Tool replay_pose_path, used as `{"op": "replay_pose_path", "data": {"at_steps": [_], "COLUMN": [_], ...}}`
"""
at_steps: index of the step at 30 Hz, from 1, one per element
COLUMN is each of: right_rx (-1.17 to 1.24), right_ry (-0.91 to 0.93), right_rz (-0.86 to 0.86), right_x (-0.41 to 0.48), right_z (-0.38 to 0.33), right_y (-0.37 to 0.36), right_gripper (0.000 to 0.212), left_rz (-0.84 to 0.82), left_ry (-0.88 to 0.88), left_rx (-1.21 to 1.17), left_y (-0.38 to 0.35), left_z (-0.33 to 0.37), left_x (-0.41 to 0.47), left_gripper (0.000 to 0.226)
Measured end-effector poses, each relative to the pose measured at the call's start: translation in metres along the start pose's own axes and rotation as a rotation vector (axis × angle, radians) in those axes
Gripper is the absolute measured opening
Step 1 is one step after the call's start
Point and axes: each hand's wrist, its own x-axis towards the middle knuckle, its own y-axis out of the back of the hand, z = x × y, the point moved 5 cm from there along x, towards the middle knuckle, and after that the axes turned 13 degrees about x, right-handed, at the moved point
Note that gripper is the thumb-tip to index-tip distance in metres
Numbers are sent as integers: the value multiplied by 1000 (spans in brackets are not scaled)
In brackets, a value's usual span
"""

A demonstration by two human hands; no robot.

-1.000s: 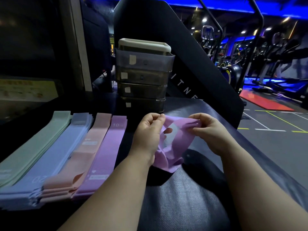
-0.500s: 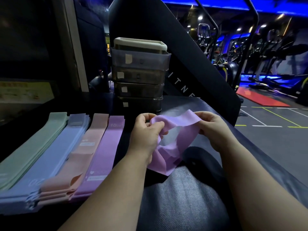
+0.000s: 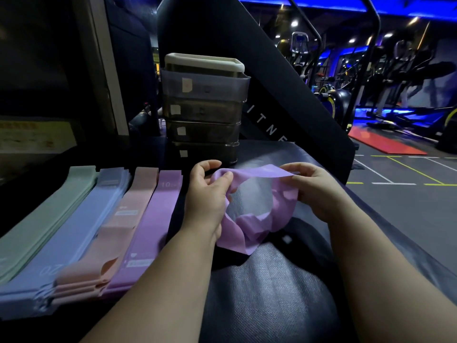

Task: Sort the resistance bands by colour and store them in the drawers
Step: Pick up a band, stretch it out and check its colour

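a: where's the loose one?
b: the limp purple rubber loop band (image 3: 257,220) hangs between both hands, just above the dark padded surface (image 3: 267,288). the left hand (image 3: 205,199) pinches one top edge in its fingers, and the right hand (image 3: 319,194) pinches the other.
a: and the drawers?
b: the smoky translucent four-drawer stack (image 3: 202,110) stands behind the hands, with a pale label on each front. i cannot tell what's inside. to the left, the green pile (image 3: 49,214), blue pile (image 3: 84,226), pink pile (image 3: 128,219) and purple pile (image 3: 158,219) lie flat, side by side.
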Motion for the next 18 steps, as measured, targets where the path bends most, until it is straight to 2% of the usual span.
{"op": "replay_pose_path", "data": {"at_steps": [3,6,10,15,18], "right_rx": [-168,-405,-503,-578,-583], "right_ry": [-26,-38,-69,3,14], "right_rz": [49,105,43,-168,-243], "right_x": [2,5,5,0,-6], "right_z": [7,14,17,14,14], "right_y": [3,6,5,-12,-19], "right_gripper": [21,24,30,40,36], "left_rz": [28,-55,-109,-148,-145], "left_ry": [-61,-108,-156,-172,-165], "left_rx": [194,452,734,806,791], "left_y": [2,-3,-7,-9,-9], "left_z": [-3,-7,-7,-3,1], "left_x": [1,0,-5,-9,-11], "left_gripper": [24,28,30,36,36]}}
